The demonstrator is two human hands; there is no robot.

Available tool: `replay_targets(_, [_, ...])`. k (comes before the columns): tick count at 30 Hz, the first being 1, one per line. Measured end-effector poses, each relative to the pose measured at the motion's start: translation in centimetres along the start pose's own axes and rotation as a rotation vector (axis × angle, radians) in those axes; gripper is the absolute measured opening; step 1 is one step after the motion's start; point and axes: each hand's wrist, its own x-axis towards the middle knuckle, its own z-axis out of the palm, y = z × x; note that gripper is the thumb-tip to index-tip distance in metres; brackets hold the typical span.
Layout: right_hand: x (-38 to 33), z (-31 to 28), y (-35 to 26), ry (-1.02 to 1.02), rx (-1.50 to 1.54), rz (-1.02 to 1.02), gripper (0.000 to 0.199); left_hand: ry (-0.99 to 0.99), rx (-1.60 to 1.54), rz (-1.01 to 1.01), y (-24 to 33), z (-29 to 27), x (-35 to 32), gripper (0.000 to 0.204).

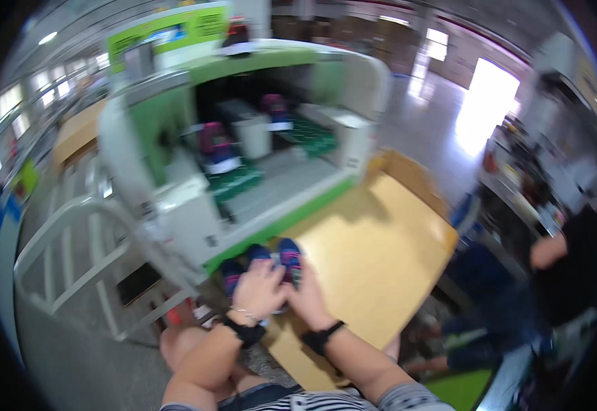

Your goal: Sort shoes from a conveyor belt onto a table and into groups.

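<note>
1. A white and green machine [185, 212] stands beyond the fingers [260, 267], its open front toward them.
2. A rack [92, 279] of pale tubes stands well to the left of the fingers.
3. A tan table [380, 240] spreads out to the right of the fingers, its far left side near the machine.
4. A co-worker [569, 274] in a dark top is well to the right of the fingers, one bare arm showing.
5. A brown carton [76, 137] lies far beyond the fingers, on their left.
6. Inside the machine, well past the fingers, are two dark and pink shoes: one to the left [215, 140], the other to the right [275, 106], each near a green pad.
7. Three dark blue shoes with pink sit at the fingers, before the machine: the left shoe [231, 274] just beside them, the middle shoe [259, 253] and the right shoe [289, 252] touched by them.
8. The left hand [261, 291] lays its fingers over the middle shoe; whether they grip cannot be told.
9. The right hand [305, 294] has its fingers along the right shoe's right side; blur hides whether they close on it.
10. Behind the fingers, each wrist wears a black band [245, 331].
</note>
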Motion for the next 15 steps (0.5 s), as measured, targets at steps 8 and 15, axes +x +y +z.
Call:
replay_targets(8, [-4.6, -4.4, 1.6, -0.566, -0.154, 0.146, 0.097, 0.045, -0.083, -0.178, -3.8, 1.4, -1.2, 0.065])
replay_targets(15, [-16.3, -11.3, 3.7, -0.58, -0.465, 0.0, 0.077, -0.062, -0.037, -0.166, -1.1, 3.0, 0.1, 0.055])
